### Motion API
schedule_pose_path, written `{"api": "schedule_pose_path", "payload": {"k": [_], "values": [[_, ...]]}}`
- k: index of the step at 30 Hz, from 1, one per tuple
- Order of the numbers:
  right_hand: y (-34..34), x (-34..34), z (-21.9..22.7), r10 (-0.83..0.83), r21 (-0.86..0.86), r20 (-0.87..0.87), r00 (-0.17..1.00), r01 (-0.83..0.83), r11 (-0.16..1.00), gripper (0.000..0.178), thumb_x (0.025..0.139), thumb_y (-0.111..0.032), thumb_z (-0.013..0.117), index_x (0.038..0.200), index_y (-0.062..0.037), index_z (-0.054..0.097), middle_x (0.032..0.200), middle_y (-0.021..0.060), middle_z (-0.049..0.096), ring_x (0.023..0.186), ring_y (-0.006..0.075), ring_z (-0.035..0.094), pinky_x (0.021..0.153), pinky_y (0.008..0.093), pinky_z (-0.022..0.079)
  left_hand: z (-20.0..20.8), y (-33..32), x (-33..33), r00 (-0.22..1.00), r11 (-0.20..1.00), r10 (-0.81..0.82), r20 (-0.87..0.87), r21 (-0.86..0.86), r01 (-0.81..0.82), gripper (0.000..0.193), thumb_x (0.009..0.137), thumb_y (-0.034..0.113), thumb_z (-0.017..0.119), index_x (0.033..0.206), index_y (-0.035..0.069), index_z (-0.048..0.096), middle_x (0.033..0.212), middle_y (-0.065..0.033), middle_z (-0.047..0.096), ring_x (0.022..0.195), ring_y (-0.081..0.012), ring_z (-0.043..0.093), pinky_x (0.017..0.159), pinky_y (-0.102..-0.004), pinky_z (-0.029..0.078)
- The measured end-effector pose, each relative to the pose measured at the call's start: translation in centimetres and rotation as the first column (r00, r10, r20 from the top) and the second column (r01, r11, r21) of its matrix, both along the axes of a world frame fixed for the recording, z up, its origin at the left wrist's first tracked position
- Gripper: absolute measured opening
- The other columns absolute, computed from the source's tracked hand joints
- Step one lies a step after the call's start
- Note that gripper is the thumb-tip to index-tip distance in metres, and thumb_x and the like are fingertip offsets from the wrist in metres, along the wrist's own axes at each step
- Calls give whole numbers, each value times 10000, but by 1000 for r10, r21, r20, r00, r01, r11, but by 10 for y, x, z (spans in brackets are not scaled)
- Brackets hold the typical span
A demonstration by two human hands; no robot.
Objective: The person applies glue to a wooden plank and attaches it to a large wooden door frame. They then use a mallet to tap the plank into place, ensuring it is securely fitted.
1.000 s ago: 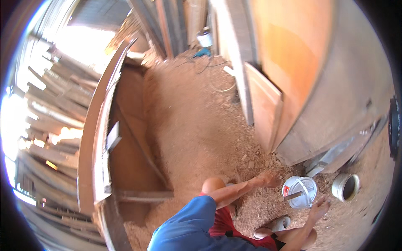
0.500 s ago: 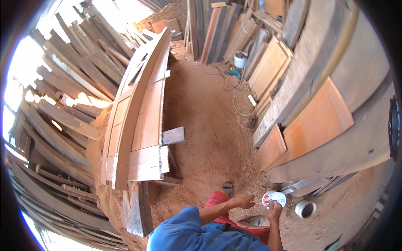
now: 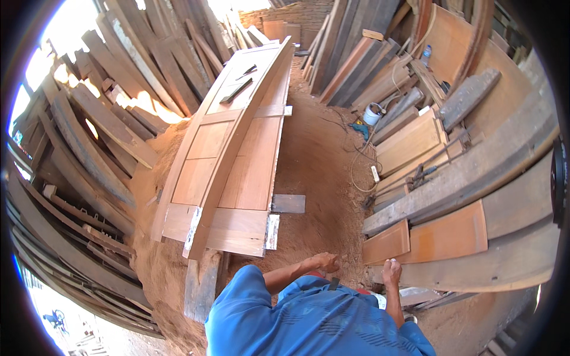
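Stacked timber fills both sides of what I see: dark weathered planks (image 3: pixel 101 136) lean in a fan on my left, and broad boards (image 3: pixel 475 172) and orange-brown panels (image 3: pixel 442 237) lean on my right. Between them runs a floor of reddish sawdust (image 3: pixel 320 154). On it lies a long wooden door (image 3: pixel 237 154) with recessed panels, resting on blocks, its near end just ahead of my left side. A short grey board (image 3: pixel 288 203) juts out from under its right edge. Two dark flat tools (image 3: pixel 236 90) lie on its far end.

Farther back, by the right-hand boards, a white bucket (image 3: pixel 373 113) stands with a blue power tool (image 3: pixel 360 127) just beside it, a pale cord looping across the sawdust from there.

My blue shirt (image 3: pixel 309 320) fills the lower edge. My left hand (image 3: pixel 325 261) reaches forward over the sawdust, fingers loosely curled and holding nothing I can make out. My right hand (image 3: pixel 391 273) is raised near the lowest orange panel (image 3: pixel 386 243); it seems empty, though I cannot tell whether it touches the wood. The two hands are near each other but apart. Just below my right wrist a bit of a white object (image 3: pixel 380 301) shows, mostly hidden.
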State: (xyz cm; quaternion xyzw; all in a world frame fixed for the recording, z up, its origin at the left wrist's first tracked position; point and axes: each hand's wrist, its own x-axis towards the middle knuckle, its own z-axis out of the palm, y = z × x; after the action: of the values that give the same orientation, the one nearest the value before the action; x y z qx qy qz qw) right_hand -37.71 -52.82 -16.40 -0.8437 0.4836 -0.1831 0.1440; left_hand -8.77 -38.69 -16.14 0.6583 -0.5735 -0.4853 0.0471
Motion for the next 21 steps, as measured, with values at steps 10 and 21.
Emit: {"api": "schedule_pose_path", "payload": {"k": [10, 21], "values": [[-59, 62, -22, -147, 719, 235, 961, -71, 691, 247, 936, -197, 563, 910, 11, 694, 825, 107, 705, 624, 186, 635, 560, 359, 479, 17, -61, 44, 930, 936, 210, -303, -211, -280, 457, 930, 410, 603, 1210, 50, 587, 1120, -234, 644, 1107, -411, 601, 886, -481, 503], [-227, 304, 41, 84, 852, 489, 868, -455, -260, 411, 864, 4, 494, 1255, 29, 618, 1126, 69, 678, 987, 158, 655, 870, 312, 516, 46, -202, 156, 859, 724, 496, -129, -485, -491, 260, 877, 279, 665, 977, 50, 596, 878, -228, 660, 888, -449, 632, 724, -525, 494]]}}
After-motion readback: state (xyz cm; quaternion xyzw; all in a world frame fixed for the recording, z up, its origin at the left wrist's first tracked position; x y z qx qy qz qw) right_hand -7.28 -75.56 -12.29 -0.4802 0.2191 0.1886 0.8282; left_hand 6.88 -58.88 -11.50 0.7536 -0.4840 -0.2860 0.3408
